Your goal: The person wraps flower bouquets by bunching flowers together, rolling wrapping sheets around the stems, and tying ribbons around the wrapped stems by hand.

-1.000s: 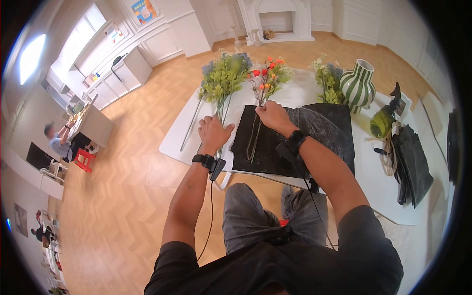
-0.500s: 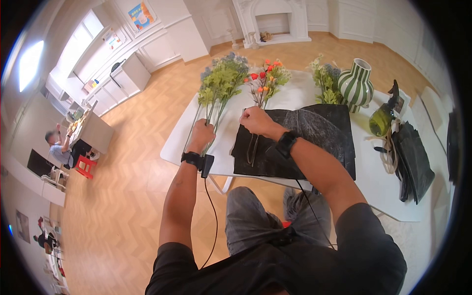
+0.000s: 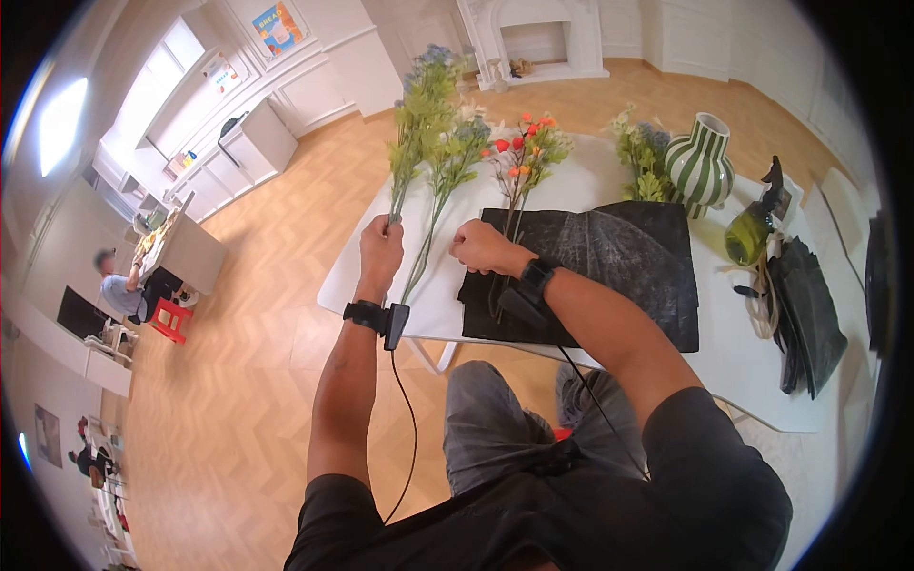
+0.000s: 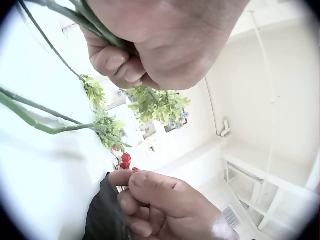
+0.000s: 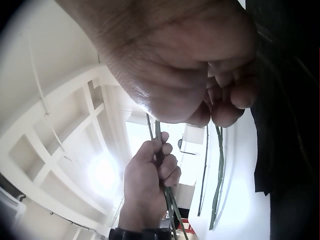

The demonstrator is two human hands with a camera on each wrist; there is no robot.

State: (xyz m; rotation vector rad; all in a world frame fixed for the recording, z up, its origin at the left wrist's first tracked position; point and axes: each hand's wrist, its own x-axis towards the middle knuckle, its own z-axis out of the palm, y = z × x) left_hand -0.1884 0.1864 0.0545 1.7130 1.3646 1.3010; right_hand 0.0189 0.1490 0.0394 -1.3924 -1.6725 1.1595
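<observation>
My left hand (image 3: 381,255) grips the green stems of a leafy spray with blue flowers (image 3: 413,119), which stands raised at the table's left. In the right wrist view, that same fist wraps the stems (image 5: 159,142). Beside it, another blue-flowered spray (image 3: 449,169) lies on the white table with its stems pointing toward me. My right hand (image 3: 487,249) hovers by the black wrapping sheet (image 3: 614,276), fingers loosely curled and holding nothing, as the left wrist view shows. Red and orange flowers (image 3: 517,152) lie behind it, their stems crossing the sheet.
At the table's right stand a green-and-white striped vase (image 3: 700,167) and a green spray bottle (image 3: 747,233). Nearby are folded black sheets (image 3: 804,314) and a pale ribbon (image 3: 762,309). Another bunch (image 3: 643,157) lies beside the vase. A seated person (image 3: 122,284) is far left.
My left hand has closed round the blue-flowered stems and lifted them up and to the left. My right hand has left the red flowers' stems and moved left toward the remaining spray.
</observation>
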